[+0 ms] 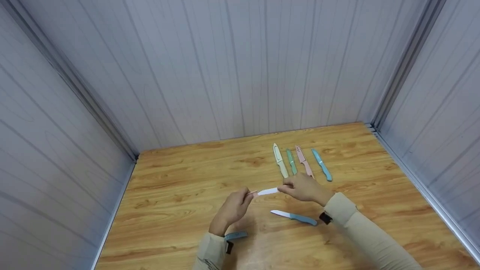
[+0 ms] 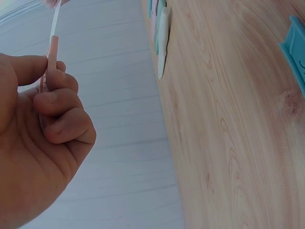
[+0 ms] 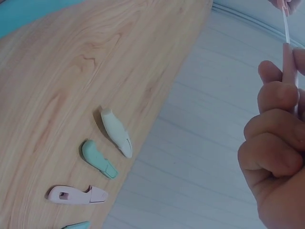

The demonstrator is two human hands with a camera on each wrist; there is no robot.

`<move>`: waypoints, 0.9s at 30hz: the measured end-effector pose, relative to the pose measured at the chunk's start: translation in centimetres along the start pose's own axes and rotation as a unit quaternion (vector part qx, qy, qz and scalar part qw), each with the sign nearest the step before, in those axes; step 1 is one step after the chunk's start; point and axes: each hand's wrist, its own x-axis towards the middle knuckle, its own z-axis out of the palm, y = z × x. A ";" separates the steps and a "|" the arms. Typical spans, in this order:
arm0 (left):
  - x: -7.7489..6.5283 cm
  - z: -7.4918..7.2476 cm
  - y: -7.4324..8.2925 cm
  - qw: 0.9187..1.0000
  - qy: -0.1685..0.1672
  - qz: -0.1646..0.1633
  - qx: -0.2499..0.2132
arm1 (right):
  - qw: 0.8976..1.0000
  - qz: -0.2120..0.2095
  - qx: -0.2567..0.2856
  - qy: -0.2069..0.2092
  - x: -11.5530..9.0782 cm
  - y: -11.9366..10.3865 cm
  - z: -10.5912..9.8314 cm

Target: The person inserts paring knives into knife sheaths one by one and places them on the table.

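My right hand point(image 1: 304, 186) grips the pink handle point(image 3: 288, 64) of a knife whose white blade point(image 1: 268, 191) points left. In my left hand point(image 1: 234, 206), thumb and curled fingers pinch a pink knife sheath point(image 2: 53, 50). The blade's tip end is right at the sheath's mouth, both held above the table. Below them lies a bare knife point(image 1: 294, 216) with a white blade and blue handle. A blue sheath point(image 1: 236, 235) rests beside my left wrist.
Farther back on the wooden table point(image 1: 180, 180) lie sheathed knives in a row: cream point(image 1: 279, 159), green point(image 1: 291, 161), pink point(image 1: 303, 159) and blue point(image 1: 321, 164). Pale panel walls point(image 1: 232, 75) enclose the table at the back and both sides.
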 end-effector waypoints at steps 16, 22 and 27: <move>0.0 0.5 0.0 0.999 0.001 0.027 0.027 | 0.999 -0.043 -0.003 0.005 -0.3 0.0 -0.1; 0.3 0.7 0.1 0.999 0.009 0.027 0.029 | 0.999 -0.040 -0.013 0.003 -0.3 0.0 0.0; 0.2 0.8 0.1 0.999 0.008 0.023 0.031 | 0.999 -0.043 -0.023 0.006 -0.3 0.0 0.2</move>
